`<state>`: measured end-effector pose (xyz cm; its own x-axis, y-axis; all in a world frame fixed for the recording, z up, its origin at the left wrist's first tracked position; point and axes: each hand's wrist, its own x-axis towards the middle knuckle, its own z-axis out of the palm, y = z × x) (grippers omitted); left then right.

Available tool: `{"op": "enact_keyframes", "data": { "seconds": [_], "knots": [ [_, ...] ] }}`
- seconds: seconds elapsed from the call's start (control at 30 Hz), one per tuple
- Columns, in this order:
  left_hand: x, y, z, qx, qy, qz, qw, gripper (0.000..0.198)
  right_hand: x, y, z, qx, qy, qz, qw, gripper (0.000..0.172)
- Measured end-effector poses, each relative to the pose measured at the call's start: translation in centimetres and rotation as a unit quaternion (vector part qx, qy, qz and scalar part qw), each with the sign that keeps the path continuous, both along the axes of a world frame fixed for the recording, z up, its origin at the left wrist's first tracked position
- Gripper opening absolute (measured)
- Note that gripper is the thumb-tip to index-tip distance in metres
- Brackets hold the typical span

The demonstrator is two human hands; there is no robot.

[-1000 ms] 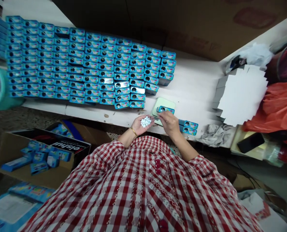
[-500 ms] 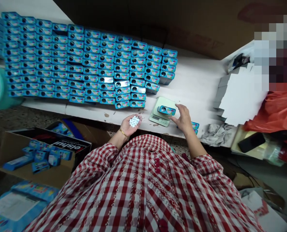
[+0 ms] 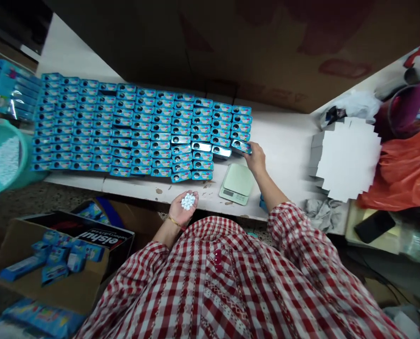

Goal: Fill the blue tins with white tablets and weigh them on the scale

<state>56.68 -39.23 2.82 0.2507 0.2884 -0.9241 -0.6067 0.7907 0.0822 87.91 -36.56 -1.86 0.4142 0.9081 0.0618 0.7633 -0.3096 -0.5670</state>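
Observation:
My left hand (image 3: 182,211) is cupped palm up over the front edge of the table, with a small heap of white candies (image 3: 188,201) in it. At the near end of the rightmost column, my right hand (image 3: 256,159) grips one blue candy tin (image 3: 241,146) by its right end. That tin sits slightly tilted against the column. Rows of matching blue tins (image 3: 121,132) stretch away to the left. Between my hands lies a pale green kitchen scale (image 3: 238,182) with a bare platform. Just under my right forearm, part of another blue tin (image 3: 262,203) shows.
A turquoise bucket (image 3: 24,162) of white candies stands at the left. Below it, an open cardboard box (image 3: 70,289) holds blue packs. A big carton (image 3: 213,52) borders the back. White card stack (image 3: 349,155), red plastic bag (image 3: 404,174) and phone (image 3: 375,226) are at right.
My right hand has carried the blue tin from the scale up and left to the end of the rightmost column. My left hand still holds the candies. The camera view has shifted.

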Motion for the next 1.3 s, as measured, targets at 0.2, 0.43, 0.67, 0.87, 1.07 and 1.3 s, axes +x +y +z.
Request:
{"op": "enact_keyframes", "data": {
  "seconds": [0.2,0.43,0.67,0.87,1.07,1.3],
  "knots": [
    [-0.6,-0.1,-0.3,0.0,0.0,-0.015,1.0,0.022,4.2,-6.5,0.7,0.048,0.022,-0.039,0.998,0.035],
    [1.6,-0.1,-0.8,-0.017,0.005,-0.086,0.996,0.026,6.2,-20.2,3.1,-0.152,-0.047,0.051,0.986,0.021],
    [3.6,-0.4,0.2,-0.003,-0.02,-0.096,0.995,0.023,3.0,-17.3,5.0,-0.245,-0.179,0.049,0.952,0.019],
    [3.1,-1.4,0.2,-0.005,-0.021,-0.078,0.997,0.021,-2.7,-10.9,8.1,-0.237,-0.205,0.166,0.935,0.019],
    [2.3,-1.8,0.2,0.003,-0.026,-0.061,0.998,0.023,-4.7,-8.0,7.3,-0.269,-0.169,0.164,0.934,0.028],
    [1.2,-1.7,-0.8,0.001,-0.022,-0.06,0.998,0.023,1.0,-13.4,5.1,-0.199,-0.069,0.058,0.976,0.036]
  ]
}}
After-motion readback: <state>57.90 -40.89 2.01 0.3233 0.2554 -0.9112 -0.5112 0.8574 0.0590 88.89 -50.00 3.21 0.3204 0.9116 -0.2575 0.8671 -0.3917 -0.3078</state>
